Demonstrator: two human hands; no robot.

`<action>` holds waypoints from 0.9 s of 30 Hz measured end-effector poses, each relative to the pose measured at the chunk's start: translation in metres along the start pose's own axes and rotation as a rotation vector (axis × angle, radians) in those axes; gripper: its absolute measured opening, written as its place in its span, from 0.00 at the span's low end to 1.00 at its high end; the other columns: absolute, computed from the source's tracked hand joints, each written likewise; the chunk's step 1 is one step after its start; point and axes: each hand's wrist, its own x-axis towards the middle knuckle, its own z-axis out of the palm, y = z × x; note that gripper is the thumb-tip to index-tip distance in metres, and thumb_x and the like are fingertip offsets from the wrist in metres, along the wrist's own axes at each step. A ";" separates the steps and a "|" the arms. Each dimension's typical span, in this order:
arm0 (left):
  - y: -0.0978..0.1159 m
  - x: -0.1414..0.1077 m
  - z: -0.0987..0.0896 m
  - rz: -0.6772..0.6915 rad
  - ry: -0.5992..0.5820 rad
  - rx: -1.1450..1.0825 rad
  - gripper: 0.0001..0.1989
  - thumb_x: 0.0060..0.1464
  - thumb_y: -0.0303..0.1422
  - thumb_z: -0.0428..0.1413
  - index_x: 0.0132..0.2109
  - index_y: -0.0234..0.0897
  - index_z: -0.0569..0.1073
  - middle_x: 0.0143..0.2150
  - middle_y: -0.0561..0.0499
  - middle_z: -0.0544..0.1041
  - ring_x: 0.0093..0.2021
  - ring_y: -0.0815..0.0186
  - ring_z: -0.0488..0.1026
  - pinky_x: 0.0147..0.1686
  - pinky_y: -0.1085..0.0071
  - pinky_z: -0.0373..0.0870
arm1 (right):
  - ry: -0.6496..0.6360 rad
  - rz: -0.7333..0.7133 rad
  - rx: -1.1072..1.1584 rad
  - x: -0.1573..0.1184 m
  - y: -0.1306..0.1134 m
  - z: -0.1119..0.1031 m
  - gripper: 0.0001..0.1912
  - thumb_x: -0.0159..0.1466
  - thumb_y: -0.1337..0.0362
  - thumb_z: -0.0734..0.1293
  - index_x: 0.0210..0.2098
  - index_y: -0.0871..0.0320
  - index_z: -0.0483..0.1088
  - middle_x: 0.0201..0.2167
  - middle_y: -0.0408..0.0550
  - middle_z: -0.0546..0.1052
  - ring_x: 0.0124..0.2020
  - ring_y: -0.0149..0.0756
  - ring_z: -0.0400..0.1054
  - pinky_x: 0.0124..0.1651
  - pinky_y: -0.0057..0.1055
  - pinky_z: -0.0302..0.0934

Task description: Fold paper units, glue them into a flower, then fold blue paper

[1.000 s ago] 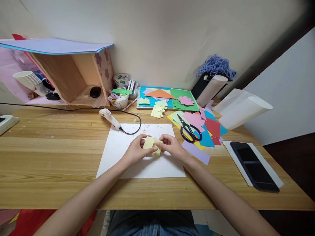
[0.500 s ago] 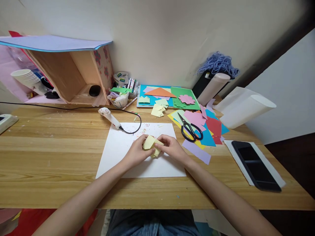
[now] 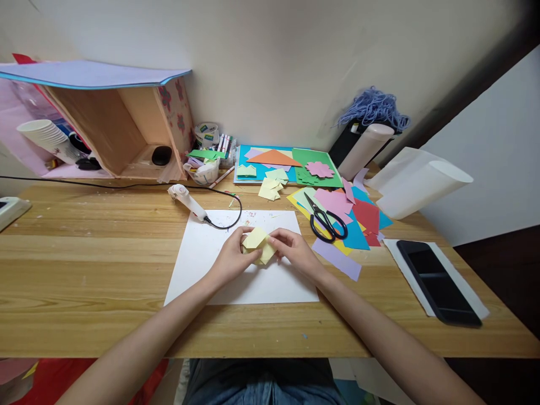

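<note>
A folded pale yellow paper piece [image 3: 258, 239] is held up over a white sheet [image 3: 198, 242] on the wooden table. My left hand [image 3: 232, 256] grips its left side, with the thumb in front and the fingers behind. At its right edge, my right hand [image 3: 294, 251] pinches the paper between thumb and fingers. More folded pale yellow pieces [image 3: 270, 189] lie behind the white sheet. Small coloured scraps are scattered along the sheet's back part.
Black-handled scissors [image 3: 324, 218] lie on coloured paper at the right. A glue gun [image 3: 188, 202] with a cable rests at the sheet's back left corner. A dark phone [image 3: 439, 283] is far right; an open box [image 3: 105, 124] stands back left.
The yellow paper has turned slightly and shows more of its flat faces. My right thumb has moved up along its right edge, and my left hand has shifted slightly left.
</note>
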 end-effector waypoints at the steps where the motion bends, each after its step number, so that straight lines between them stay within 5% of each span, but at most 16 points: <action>1: 0.000 0.000 0.000 0.004 -0.016 0.000 0.23 0.44 0.31 0.57 0.49 0.33 0.61 0.38 0.48 0.72 0.36 0.65 0.70 0.32 0.72 0.66 | -0.010 -0.010 -0.013 -0.001 0.000 0.000 0.13 0.58 0.55 0.64 0.34 0.60 0.68 0.29 0.45 0.71 0.29 0.31 0.65 0.28 0.26 0.60; 4: 0.000 -0.002 0.002 0.044 -0.058 0.023 0.22 0.45 0.30 0.56 0.49 0.34 0.62 0.35 0.50 0.72 0.33 0.66 0.69 0.30 0.73 0.65 | -0.020 -0.031 -0.054 -0.003 0.000 0.001 0.12 0.55 0.58 0.67 0.35 0.60 0.68 0.32 0.46 0.72 0.33 0.33 0.66 0.33 0.28 0.61; 17: -0.007 0.002 -0.002 0.074 -0.065 0.060 0.22 0.43 0.26 0.54 0.48 0.34 0.63 0.41 0.48 0.71 0.39 0.65 0.70 0.36 0.71 0.66 | 0.022 0.032 0.015 0.002 0.001 -0.002 0.17 0.61 0.53 0.60 0.26 0.60 0.68 0.21 0.41 0.66 0.21 0.26 0.59 0.23 0.25 0.56; 23: -0.003 0.002 -0.001 0.090 -0.062 0.055 0.18 0.45 0.29 0.55 0.46 0.34 0.64 0.39 0.49 0.71 0.36 0.65 0.69 0.33 0.72 0.65 | -0.035 0.021 -0.008 -0.001 0.000 -0.002 0.13 0.55 0.56 0.67 0.33 0.60 0.70 0.29 0.45 0.73 0.29 0.30 0.64 0.28 0.26 0.57; 27: -0.005 0.002 -0.001 0.129 -0.071 0.064 0.17 0.44 0.28 0.54 0.45 0.35 0.66 0.39 0.49 0.72 0.35 0.66 0.69 0.32 0.73 0.65 | -0.011 0.022 -0.030 -0.001 0.001 0.000 0.12 0.56 0.56 0.66 0.29 0.61 0.70 0.26 0.43 0.71 0.26 0.28 0.62 0.27 0.25 0.56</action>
